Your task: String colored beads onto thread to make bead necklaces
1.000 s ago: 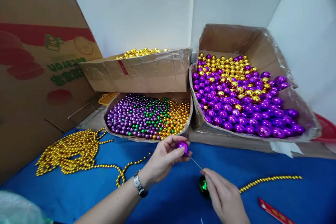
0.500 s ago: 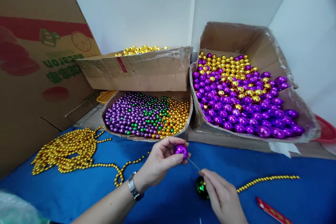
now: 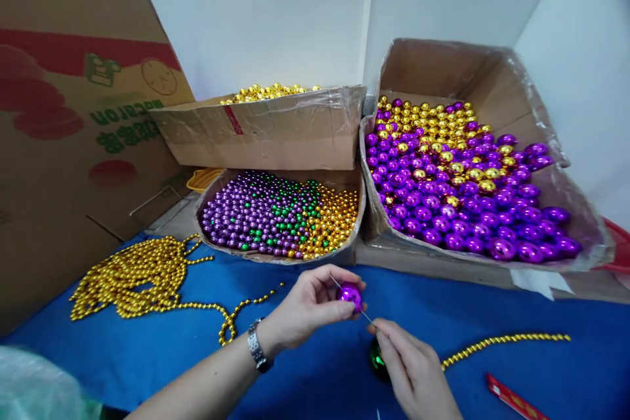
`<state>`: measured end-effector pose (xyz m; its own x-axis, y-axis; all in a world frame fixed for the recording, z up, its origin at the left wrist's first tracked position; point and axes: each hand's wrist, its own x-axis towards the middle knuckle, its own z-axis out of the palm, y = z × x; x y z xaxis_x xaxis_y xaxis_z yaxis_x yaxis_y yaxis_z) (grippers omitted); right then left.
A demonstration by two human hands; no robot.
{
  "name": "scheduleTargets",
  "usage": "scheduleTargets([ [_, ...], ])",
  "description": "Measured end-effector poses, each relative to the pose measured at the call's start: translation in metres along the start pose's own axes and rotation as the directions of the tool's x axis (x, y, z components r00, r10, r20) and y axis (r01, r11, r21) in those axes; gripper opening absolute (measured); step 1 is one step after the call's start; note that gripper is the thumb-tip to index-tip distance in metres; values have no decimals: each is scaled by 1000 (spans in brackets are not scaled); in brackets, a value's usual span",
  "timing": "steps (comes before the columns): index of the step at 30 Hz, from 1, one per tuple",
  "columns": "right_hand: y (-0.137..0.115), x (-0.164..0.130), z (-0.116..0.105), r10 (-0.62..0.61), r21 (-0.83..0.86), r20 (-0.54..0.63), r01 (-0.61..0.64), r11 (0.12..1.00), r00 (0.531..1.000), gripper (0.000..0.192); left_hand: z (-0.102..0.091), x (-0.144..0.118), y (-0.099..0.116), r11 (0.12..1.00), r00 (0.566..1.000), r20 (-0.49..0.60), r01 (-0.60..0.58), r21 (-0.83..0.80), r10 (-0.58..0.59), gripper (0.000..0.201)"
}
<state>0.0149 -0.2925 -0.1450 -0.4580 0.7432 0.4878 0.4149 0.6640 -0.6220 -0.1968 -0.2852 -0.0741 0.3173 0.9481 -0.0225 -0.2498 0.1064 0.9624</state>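
While the left hand (image 3: 309,305) held a shiny purple ball (image 3: 350,298) in its fingers, the right hand (image 3: 416,367) pinched a thin needle (image 3: 367,318) in its fingers. The needle went through the ball, and its tip poked out the other side. The ball was over the blue counter (image 3: 305,374), in front of a box (image 3: 339,256) of little beads (image 3: 275,216). A green ball (image 3: 378,362), partly hidden, was just beside the right hand. A gold bead string (image 3: 506,341) lay near a red packet (image 3: 514,398).
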Motion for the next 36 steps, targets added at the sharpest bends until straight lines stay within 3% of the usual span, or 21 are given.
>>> scheduleTargets([
  [2, 2, 0, -2, -28, -50, -51, 26, 998, 998, 22, -12, 4, 11, 973, 1000, 14, -17, 229, 15, 41],
  [4, 7, -1, -5, -48, -112, -104, 36, 993, 993, 21, -36, 14, 25, 806, 990, -87, -39, 591, 112, 39],
  [5, 9, -2, -6, -49, -135, -117, 33, 990, 992, 21, -53, 22, 32, 615, 967, -158, 2, 788, 199, 35],
  [6, 11, -3, -7, -47, -152, -125, 28, 988, 991, 21, -71, 30, 38, 365, 952, -198, 103, 925, 234, 31],
  [7, 13, -4, -6, -49, -164, -129, 27, 986, 990, 21, -89, 38, 42, 286, 944, -233, 162, 945, 235, 26],
  [9, 14, -4, -4, -62, -179, -134, 37, 983, 989, 22, -121, 54, 44, 208, 938, -274, 231, 950, 211, 12],
  [11, 14, -4, -1, -73, -188, -136, 46, 981, 988, 23, -142, 65, 41, 192, 935, -303, 269, 944, 184, 5],
  [13, 13, -3, 2, -65, -191, -124, 41, 981, 990, 23, -150, 72, 39, 204, 932, -319, 283, 937, 175, 5],
  [15, 13, -2, 3, -50, -186, -107, 29, 982, 993, 23, -146, 72, 40, 251, 931, -320, 271, 929, 178, 4],
  [19, 10, 2, 3, -23, -165, -94, 7, 986, 995, 22, -110, 57, 44, 420, 945, -280, 187, 888, 169, 20],
  [21, 7, 4, 2, -14, -168, -105, -4, 986, 994, 22, -85, 46, 41, 641, 957, -261, 123, 758, 125, 27],
  [23, 4, 6, 2, -11, -183, -116, -10, 983, 993, 23, -64, 37, 34, 913, 968, -247, 74, 401, 30, 26],
  [24, 3, 7, 1, -9, -192, -117, -14, 981, 993, 24, -55, 33, 30, 979, 972, -232, 70, 194, -23, 24],
  [26, 1, 7, 0, -4, -207, -114, -20, 978, 993, 25, -43, 28, 23, 994, 974, -201, 87, -73, -100, 21],
  [28, -1, 7, -2, 1, -218, -113, -26, 976, 994, 25, -37, 26, 19, 984, 974, -189, 99, -151, -127, 21],
  [36, 5, 1, -4, 7, -280, -91, -32, 960, 996, 26, -28, 24, 21, 991, 969, -217, 99, -88, -116, 26],
])
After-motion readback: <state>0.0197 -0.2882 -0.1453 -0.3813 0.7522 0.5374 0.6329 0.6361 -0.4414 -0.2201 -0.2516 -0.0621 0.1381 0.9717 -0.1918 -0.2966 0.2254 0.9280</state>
